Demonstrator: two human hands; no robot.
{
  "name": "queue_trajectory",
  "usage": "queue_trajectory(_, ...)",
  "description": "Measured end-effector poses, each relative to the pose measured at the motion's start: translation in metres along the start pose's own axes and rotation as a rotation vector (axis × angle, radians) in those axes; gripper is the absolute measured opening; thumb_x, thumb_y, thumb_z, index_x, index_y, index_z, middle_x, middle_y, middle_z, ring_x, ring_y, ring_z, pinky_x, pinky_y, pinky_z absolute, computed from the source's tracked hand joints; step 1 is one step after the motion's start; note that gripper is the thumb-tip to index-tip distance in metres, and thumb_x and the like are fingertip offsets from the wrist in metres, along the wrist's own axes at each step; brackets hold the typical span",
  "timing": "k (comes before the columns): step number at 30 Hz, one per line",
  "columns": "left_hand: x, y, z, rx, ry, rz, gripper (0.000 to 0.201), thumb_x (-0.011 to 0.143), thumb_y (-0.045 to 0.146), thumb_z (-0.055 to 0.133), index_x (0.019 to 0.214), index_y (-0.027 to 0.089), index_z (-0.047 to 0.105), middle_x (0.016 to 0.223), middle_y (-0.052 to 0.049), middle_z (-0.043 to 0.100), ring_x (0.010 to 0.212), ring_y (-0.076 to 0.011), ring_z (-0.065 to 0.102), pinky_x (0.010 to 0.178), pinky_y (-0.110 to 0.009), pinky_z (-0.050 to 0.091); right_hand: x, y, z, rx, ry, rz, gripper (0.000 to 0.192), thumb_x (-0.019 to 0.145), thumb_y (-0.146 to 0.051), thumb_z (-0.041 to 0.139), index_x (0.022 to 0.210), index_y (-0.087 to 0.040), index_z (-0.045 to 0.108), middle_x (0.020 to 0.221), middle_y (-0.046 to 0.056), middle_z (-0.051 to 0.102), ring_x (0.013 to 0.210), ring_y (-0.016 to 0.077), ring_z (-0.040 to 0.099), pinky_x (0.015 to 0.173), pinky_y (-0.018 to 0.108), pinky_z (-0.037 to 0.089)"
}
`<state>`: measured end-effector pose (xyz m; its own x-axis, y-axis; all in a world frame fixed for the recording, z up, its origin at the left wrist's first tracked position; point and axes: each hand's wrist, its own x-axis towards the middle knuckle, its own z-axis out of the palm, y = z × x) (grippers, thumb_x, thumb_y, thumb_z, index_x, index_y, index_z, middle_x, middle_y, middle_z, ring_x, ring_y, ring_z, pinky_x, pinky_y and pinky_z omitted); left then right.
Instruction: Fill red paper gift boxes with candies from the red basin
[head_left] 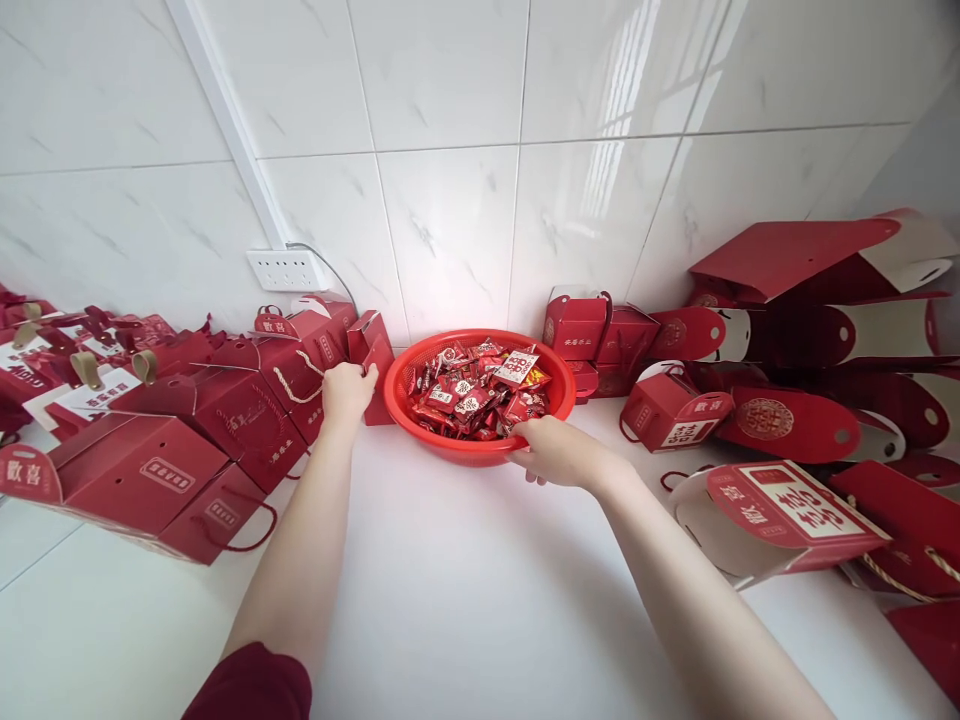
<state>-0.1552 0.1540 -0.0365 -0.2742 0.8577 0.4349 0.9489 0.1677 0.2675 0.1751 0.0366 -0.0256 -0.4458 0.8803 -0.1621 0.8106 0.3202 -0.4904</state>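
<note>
A round red plastic basket (pixel 480 455) full of small red-wrapped candies (pixel 469 395) stands against the wall in the middle of the table. My right hand (pixel 562 450) is closed on its near right rim, thumb on top and fingers underneath. To the left of the basket, my left hand (pixel 347 400) is closed at the edge of a narrow, upright red gift box (pixel 375 350) with a raised flap. The hand partly covers that box, and some of its fingertips are hidden.
Red gift boxes (pixel 150 465) with cord handles line the left side, with decorated bags behind them. More boxes (pixel 679 405) stand to the right, several with open flaps, one open box (pixel 780 520) near my right forearm. A socket strip (pixel 286 270) is on the tiled wall.
</note>
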Motion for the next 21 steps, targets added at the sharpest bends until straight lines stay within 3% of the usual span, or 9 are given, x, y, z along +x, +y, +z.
queue_trajectory(3,0.009,0.002,0.005,0.054,-0.007,0.038,0.040,0.088,0.038,0.047,0.077,0.010,0.074,0.082,-0.021,0.072,0.088,-0.0341,0.066,0.083,-0.041,0.048,0.004,0.005,0.000,0.127,-0.066,-0.017,0.011,0.085,-0.023,0.047,0.081,-0.019,0.055,0.065,0.001,0.071,0.056,0.0140,0.067,0.054,0.021,0.045)
queue_trajectory(8,0.020,-0.005,0.000,0.053,-0.115,0.114,0.033,0.083,0.036,0.056,0.059,0.017,0.067,0.054,-0.011,0.064,0.077,-0.0294,0.067,0.077,-0.035,0.050,0.007,0.009,-0.003,0.196,-0.100,-0.043,0.010,0.083,-0.022,0.047,0.081,-0.019,0.056,0.063,0.001,0.072,0.055,0.0153,0.068,0.057,0.022,0.049)
queue_trajectory(10,0.024,-0.007,0.001,0.051,-0.115,0.118,0.031,0.083,0.035,0.057,0.058,0.018,0.066,0.053,-0.010,0.063,0.077,-0.0299,0.066,0.078,-0.035,0.050,0.009,0.010,-0.003,0.206,-0.107,-0.045,0.010,0.082,-0.022,0.048,0.081,-0.019,0.056,0.063,0.002,0.072,0.054,0.0157,0.069,0.056,0.022,0.050)
queue_trajectory(16,0.032,0.005,0.023,0.017,0.031,0.057,0.030,0.085,0.037,0.052,0.069,0.015,0.064,0.074,-0.017,0.066,0.084,-0.0354,0.064,0.083,-0.044,0.047,0.012,0.012,-0.004,0.252,-0.140,-0.046,0.011,0.082,-0.025,0.048,0.083,-0.019,0.057,0.062,0.002,0.072,0.054,0.0160,0.069,0.055,0.022,0.051)
queue_trajectory(21,0.038,0.008,0.039,-0.101,0.228,-0.065,0.025,0.086,0.041,0.053,0.080,0.017,0.056,0.093,-0.016,0.063,0.087,-0.0304,0.059,0.082,-0.041,0.045,0.013,0.012,-0.005,0.241,-0.132,-0.052,0.012,0.081,-0.023,0.047,0.081,-0.019,0.057,0.061,0.001,0.072,0.053,0.0157,0.068,0.054,0.022,0.050)
